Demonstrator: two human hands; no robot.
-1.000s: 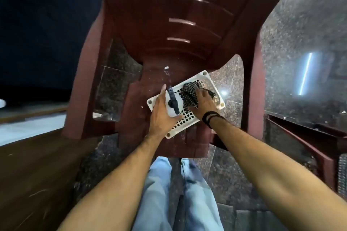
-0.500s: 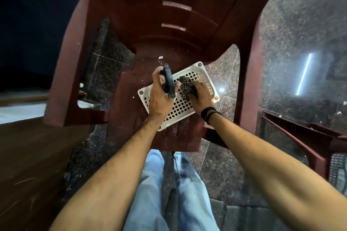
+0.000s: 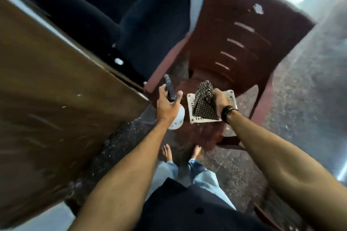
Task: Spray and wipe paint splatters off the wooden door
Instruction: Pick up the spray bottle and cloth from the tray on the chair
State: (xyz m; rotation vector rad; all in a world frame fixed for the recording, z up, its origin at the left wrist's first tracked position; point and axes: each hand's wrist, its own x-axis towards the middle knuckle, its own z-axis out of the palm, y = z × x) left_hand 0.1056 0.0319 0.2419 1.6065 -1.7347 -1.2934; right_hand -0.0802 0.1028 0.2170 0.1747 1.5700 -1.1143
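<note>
Bottle (image 3: 173,116) & cloth (image 3: 203,90) now lifted off tray (image 3: 195,118); I'm seeing left hand (image 3: 167,107) curling round bottle neck, right hand (image 3: 220,99) pinching cloth, readying for door (image 3: 56,90) at left, w/ splatters.

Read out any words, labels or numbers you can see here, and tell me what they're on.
None can be read.
Spray bottle: no label legible, blurred.
White tray: only holes, no text.
Door: pale flecks only, no writing.
</note>
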